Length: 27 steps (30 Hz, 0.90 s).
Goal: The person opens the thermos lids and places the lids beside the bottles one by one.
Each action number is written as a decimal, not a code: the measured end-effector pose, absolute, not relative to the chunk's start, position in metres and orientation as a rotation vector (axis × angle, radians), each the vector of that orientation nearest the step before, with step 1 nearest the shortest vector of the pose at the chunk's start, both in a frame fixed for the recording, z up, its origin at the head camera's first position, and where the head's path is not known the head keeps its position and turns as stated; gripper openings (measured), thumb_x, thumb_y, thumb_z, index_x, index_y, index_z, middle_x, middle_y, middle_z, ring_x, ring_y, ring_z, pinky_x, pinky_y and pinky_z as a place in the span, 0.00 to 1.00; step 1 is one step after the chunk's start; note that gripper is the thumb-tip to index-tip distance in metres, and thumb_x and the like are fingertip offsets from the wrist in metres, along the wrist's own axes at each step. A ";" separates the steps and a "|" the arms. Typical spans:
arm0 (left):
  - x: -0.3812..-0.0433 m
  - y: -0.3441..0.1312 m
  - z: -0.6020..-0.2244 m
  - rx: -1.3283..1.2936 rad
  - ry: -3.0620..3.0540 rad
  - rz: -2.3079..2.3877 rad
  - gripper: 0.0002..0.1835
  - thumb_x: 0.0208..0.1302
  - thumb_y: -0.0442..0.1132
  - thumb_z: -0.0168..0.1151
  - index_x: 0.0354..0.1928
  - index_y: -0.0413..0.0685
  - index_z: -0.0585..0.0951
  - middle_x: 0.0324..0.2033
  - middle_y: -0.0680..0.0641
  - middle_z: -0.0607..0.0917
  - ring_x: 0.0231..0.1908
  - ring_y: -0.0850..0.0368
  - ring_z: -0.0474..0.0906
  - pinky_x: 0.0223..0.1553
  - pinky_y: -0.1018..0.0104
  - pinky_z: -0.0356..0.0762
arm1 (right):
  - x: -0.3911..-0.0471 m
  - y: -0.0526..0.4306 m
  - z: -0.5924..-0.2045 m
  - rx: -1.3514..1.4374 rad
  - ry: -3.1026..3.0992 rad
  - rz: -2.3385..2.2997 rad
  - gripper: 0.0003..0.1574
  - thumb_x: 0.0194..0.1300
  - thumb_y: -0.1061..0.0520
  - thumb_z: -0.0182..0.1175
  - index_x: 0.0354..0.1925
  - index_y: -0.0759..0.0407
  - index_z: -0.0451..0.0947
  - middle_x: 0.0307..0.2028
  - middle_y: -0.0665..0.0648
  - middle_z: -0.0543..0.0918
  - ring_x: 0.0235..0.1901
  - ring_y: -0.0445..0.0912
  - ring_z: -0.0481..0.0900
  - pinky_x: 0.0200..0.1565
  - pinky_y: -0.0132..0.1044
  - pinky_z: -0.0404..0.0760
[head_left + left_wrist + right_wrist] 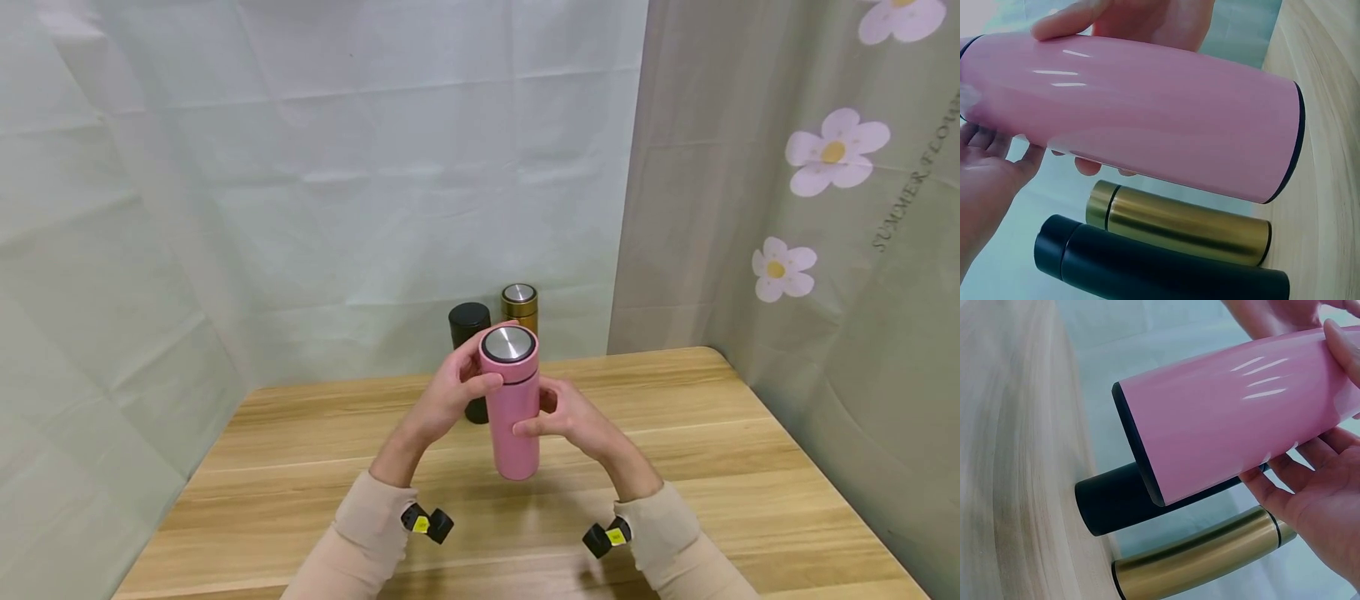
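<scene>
A pink thermos bottle (515, 437) with a silver-topped lid is held upright, slightly tilted, in front of me. Its dark base shows above the table in the right wrist view. My left hand (448, 390) grips it near the top, with the thumb across the lid's lower edge. Lower down, the right hand (573, 419) holds the body from the other side, thumb in front. Behind it stand a black bottle (1160, 262) and a gold bottle (1204, 553), both touched by neither hand.
The wooden table (300, 467) extends to both sides and toward me. Behind it hangs a pale curtain (375, 208), with a flower-printed curtain (697, 208) at the right. A small black camera (429, 522) is strapped on each sleeve.
</scene>
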<state>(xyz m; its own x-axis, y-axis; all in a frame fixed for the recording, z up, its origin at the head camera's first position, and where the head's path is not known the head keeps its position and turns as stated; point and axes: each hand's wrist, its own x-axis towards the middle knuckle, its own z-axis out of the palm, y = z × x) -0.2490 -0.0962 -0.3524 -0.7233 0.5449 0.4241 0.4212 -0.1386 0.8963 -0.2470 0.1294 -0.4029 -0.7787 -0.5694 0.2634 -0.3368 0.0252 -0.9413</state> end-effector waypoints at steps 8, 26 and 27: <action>-0.248 -0.094 -0.352 1.088 2.050 2.058 0.46 0.62 0.61 0.74 0.74 0.47 0.68 0.61 0.41 0.79 0.56 0.49 0.79 0.56 0.59 0.80 | -0.246 0.129 -0.402 -0.953 2.096 -1.838 0.35 0.61 0.52 0.72 0.65 0.56 0.78 0.57 0.57 0.84 0.57 0.57 0.80 0.60 0.55 0.76; -0.249 -0.095 -0.350 1.130 2.028 1.967 0.45 0.66 0.61 0.69 0.79 0.52 0.65 0.66 0.43 0.78 0.61 0.48 0.78 0.60 0.56 0.79 | -0.248 0.130 -0.404 -0.942 2.096 -1.845 0.36 0.62 0.52 0.72 0.66 0.57 0.77 0.58 0.58 0.83 0.57 0.56 0.80 0.60 0.53 0.78; -0.249 -0.095 -0.350 1.132 2.021 1.970 0.45 0.66 0.61 0.70 0.79 0.53 0.64 0.66 0.43 0.78 0.61 0.48 0.78 0.60 0.56 0.78 | -0.248 0.130 -0.404 -0.945 2.098 -1.844 0.36 0.62 0.52 0.72 0.66 0.58 0.77 0.57 0.58 0.83 0.57 0.56 0.80 0.60 0.52 0.78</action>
